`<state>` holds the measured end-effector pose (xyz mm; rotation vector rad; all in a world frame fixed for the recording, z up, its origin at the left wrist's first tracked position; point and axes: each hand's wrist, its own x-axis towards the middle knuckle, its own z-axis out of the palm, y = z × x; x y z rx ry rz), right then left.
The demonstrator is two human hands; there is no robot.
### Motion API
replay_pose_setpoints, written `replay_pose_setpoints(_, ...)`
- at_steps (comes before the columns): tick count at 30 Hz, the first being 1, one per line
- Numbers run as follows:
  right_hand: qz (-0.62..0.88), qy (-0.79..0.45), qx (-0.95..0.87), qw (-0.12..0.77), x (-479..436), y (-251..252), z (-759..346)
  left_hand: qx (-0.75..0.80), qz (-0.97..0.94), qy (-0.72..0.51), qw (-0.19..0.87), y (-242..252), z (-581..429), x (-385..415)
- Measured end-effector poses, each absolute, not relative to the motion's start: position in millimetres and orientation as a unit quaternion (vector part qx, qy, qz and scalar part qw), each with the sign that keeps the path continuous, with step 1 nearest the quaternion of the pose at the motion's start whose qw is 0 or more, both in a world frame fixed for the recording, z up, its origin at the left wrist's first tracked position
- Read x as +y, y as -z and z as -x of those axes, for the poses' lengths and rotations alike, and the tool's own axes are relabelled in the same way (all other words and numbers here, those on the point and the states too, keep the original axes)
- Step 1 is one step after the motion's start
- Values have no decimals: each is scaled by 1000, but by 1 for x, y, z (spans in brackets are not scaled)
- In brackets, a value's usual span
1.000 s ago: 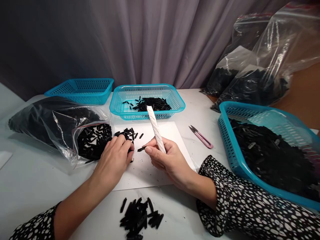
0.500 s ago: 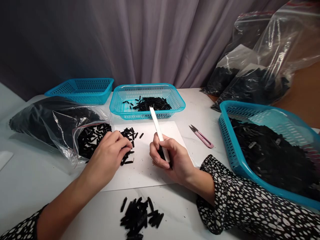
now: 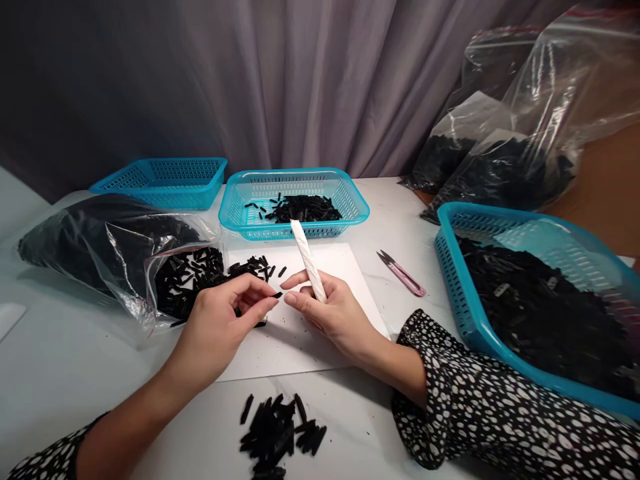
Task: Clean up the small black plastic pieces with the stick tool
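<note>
Between thumb and index finger my left hand (image 3: 215, 327) pinches a small black strip (image 3: 278, 295), held over a white paper sheet (image 3: 300, 353). Just to its right, my right hand (image 3: 343, 320) holds a slim white stick-like tool (image 3: 307, 260) whose surface looks wrapped. The tool slants up and away, its lower end hidden in the hand. My right thumb and index fingertip point at the strip, with a small gap. Behind my left hand, loose black strips (image 3: 257, 267) lie on the paper beside an open clear bag (image 3: 135, 267) full of them.
Nearer me lies a pile of black pieces (image 3: 273, 430). A blue basket (image 3: 235, 223) with black strips stands behind the paper, another blue basket (image 3: 200, 199) to its left. Pink thread snips (image 3: 407, 279) lie right, beside a large blue basket (image 3: 450, 287). Filled plastic bags (image 3: 530, 153) stand behind.
My left hand has moved right from the loose strips, now with one strip in its fingertips. My right hand has turned, its thumb and index finger now extended toward the left; the white tool shifted with it.
</note>
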<state>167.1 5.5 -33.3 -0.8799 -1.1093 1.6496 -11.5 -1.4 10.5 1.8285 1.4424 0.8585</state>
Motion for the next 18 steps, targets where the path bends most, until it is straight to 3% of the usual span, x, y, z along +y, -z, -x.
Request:
replay_pose_setpoints(3,358,-673,-462,454,4,33,-167,542,-609,-373,444,-16,7,-5)
replay_pose_setpoints(6,346,-685,-452,455,5,33,-167,530,-570,-384,497,-18,6,-5)
replay_pose_setpoints(18,335,-741,-368,451,4,31,-167,504,-519,-378,578,-14,12,-8)
